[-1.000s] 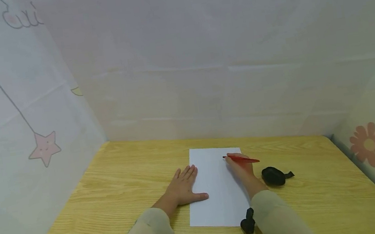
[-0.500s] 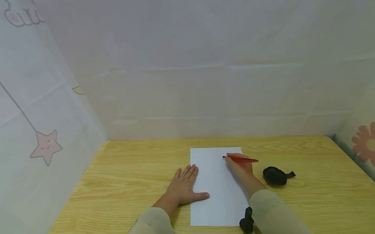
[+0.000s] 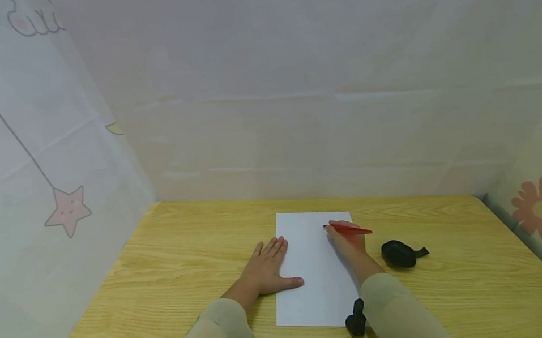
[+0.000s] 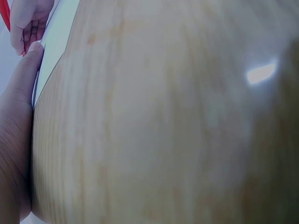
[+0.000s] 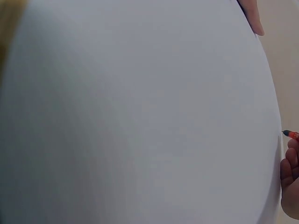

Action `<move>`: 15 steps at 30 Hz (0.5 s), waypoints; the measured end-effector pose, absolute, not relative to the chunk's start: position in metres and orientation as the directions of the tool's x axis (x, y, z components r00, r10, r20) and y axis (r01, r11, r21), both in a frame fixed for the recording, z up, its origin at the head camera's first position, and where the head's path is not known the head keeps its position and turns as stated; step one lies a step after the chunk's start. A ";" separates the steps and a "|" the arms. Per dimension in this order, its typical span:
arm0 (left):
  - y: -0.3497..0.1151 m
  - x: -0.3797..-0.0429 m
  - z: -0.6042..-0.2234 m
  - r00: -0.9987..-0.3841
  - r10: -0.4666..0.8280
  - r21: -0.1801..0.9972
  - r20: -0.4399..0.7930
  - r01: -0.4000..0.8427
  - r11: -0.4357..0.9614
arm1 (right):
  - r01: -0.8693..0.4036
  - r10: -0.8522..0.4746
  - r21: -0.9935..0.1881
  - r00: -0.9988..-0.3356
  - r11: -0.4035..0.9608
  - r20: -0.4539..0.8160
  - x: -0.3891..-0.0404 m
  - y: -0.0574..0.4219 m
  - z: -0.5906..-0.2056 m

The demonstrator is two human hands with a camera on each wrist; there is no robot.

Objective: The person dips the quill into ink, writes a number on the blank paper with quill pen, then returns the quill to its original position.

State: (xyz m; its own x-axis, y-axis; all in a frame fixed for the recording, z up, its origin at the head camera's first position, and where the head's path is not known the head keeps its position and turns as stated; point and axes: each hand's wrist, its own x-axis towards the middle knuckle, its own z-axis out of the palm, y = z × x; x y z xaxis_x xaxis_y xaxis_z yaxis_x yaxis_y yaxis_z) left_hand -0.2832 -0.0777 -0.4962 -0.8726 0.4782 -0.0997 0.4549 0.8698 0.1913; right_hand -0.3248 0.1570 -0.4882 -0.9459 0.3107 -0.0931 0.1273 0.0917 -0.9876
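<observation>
A white sheet of paper point(image 3: 313, 295) lies on the wooden table point(image 3: 183, 243). Across its left edge, my left hand point(image 3: 266, 272) rests flat with fingers spread and the thumb out over the sheet. My right hand point(image 3: 350, 244) is on the upper right of the paper and holds a red pen point(image 3: 353, 230), its dark tip pointing left. In the right wrist view, the pen's dark tip point(image 5: 286, 133) is right at the paper's surface, beside curled fingers point(image 5: 292, 158). The left wrist view shows my left thumb point(image 4: 28, 67) along the sheet. No marks show on the paper.
A black rounded object point(image 3: 398, 255) with a short tail lies right of the paper. Small black devices point(image 3: 356, 320) sit at the wrists by the sleeves. White printed cloth point(image 3: 289, 75) stands behind the table and along both sides.
The view has shifted very slightly. Both hands, the pen and the paper keep nearly the same places, with the pen's back end swung a touch left.
</observation>
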 end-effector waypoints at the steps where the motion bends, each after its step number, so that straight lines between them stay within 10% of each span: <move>1: -0.078 -0.283 -0.496 -0.872 0.479 0.193 -0.099 0.455 0.869 | 0.126 0.312 -0.988 -0.946 0.091 -0.092 -0.324 0.157 -0.488; 15: -0.076 -0.283 -0.495 -0.880 0.462 0.138 -0.110 0.447 0.884 | 0.120 0.310 -0.992 -0.945 0.027 -0.106 -0.324 0.155 -0.488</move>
